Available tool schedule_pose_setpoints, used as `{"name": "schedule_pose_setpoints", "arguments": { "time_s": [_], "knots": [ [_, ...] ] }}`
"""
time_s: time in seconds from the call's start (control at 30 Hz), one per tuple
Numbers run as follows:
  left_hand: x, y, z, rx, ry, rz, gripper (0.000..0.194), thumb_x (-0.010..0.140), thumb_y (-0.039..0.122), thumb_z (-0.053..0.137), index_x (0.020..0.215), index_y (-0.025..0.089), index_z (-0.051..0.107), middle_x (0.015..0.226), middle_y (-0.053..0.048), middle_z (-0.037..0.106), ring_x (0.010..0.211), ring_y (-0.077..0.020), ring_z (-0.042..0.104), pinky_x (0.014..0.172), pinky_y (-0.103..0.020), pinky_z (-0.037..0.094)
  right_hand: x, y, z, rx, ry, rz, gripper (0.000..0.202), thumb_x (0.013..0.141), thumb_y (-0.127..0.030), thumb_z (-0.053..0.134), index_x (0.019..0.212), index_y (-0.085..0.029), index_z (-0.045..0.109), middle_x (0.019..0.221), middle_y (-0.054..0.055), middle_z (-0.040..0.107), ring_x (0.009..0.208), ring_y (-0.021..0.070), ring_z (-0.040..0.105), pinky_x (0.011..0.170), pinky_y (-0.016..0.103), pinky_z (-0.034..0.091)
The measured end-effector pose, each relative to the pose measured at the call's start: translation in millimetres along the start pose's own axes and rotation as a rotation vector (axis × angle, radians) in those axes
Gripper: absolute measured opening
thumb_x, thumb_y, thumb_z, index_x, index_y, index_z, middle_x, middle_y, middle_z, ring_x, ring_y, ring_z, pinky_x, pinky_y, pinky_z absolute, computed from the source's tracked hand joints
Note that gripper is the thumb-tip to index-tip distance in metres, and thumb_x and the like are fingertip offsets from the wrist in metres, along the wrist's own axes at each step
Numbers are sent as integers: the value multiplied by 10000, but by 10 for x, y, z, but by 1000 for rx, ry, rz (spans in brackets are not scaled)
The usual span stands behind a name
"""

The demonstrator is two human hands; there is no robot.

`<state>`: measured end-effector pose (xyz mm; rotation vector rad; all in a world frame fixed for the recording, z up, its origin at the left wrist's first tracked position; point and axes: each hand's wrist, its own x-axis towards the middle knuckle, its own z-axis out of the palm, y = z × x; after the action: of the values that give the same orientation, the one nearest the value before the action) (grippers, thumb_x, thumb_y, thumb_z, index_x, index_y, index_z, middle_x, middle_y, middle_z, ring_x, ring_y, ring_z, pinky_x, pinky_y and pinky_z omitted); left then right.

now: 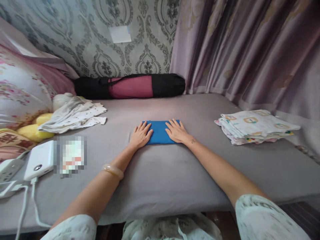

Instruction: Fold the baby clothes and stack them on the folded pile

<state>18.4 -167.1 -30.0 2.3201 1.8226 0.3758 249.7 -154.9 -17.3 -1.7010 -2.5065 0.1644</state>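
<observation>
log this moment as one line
left hand: flat on blue cloth, left end | right hand: flat on its right end | cloth stack: far right

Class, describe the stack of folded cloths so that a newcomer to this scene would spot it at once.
Start at the mauve curtain behind the grey bed-like surface. On that surface, right of the right hand, sits a pile of white printed cloths. Its many folded layers set it apart from the plain blue cloth under both hands and the crumpled pale cloth on the left.
</observation>
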Motion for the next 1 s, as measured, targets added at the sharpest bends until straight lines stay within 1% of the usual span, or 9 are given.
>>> {"name": "schedule_pose_setpoints", "arguments": {
  "time_s": [0.13, 0.23, 0.3, 0.37, 0.43, 0.5, 0.6, 0.73, 1.0],
  "knots": [
    [-4, 33, -41, 53, -8, -8, 575, 974, 496, 250, 1475, 236, 357, 1555, -66, 321, 1453, -261, 216, 1162, -474, 190, 34, 18, -15, 26, -18, -5, 567, 992, -437, 243, 1479, -176, 370, 1563, 106, 287, 1456, 290, 168, 1160, 544, 134],
    [58, 75, -156, 110, 3, 26, 519, 978, 458, 247, 1364, 232, 512, 1463, -81, 464, 1386, -296, 331, 1120, -494, 240, 134, 114, -76, 58, -6, -34, 505, 1001, -413, 262, 1395, -207, 500, 1502, 93, 408, 1412, 285, 290, 1144, 515, 203],
    [171, 83, -252, 139, 13, 46, 484, 974, 439, 262, 1204, 233, 634, 1328, -92, 581, 1288, -311, 436, 1068, -496, 294, 245, 213, -126, 87, 0, -78, 433, 1003, -351, 301, 1258, -219, 625, 1371, 81, 562, 1307, 246, 448, 1114, 426, 288],
    [339, 58, -334, 136, -16, 29, 412, 951, 413, 333, 1073, 231, 682, 1215, -98, 636, 1186, -308, 511, 1009, -491, 339, 363, 319, -174, 110, 13, -94, 369, 988, -254, 355, 1169, -209, 674, 1247, 73, 647, 1193, 202, 546, 1065, 334, 348],
    [532, -1, -386, 102, -91, -27, 303, 904, 365, 437, 1010, 227, 685, 1155, -90, 657, 1121, -294, 554, 981, -493, 353, 455, 411, -216, 110, 41, -48, 330, 960, -201, 422, 1189, -189, 660, 1226, 85, 654, 1165, 193, 563, 1033, 294, 370],
    [707, -81, -408, 50, -163, -94, 231, 845, 327, 523, 987, 221, 671, 1104, -75, 675, 1082, -275, 579, 980, -491, 357, 510, 474, -258, 90, 39, 20, 312, 943, -222, 482, 1197, -171, 656, 1230, 113, 645, 1170, 212, 560, 1010, 289, 387],
    [877, -207, -408, -81, -205, -164, 291, 746, 325, 615, 1012, 209, 642, 1052, -63, 683, 1012, -248, 610, 919, -410, 431, 549, 517, -327, 82, -63, 60, 280, 931, -282, 522, 1109, -165, 704, 1180, 127, 667, 1123, 233, 593, 958, 280, 421],
    [954, -326, -415, -336, -303, -158, 342, 640, 328, 660, 953, 189, 644, 984, -53, 688, 930, -204, 630, 794, -266, 487, 614, 531, -432, 141, -212, 102, 249, 901, -265, 550, 1068, -175, 712, 1133, 95, 696, 1028, 208, 639, 841, 242, 466],
    [1015, -393, -404, -485, -375, -101, 311, 528, 396, 704, 769, 208, 647, 750, -15, 677, 757, -191, 608, 706, -274, 464, 726, 509, -554, 198, -367, 190, 205, 779, -252, 599, 940, -179, 706, 936, 67, 714, 808, 179, 657, 614, 233, 460]
  ]
}}
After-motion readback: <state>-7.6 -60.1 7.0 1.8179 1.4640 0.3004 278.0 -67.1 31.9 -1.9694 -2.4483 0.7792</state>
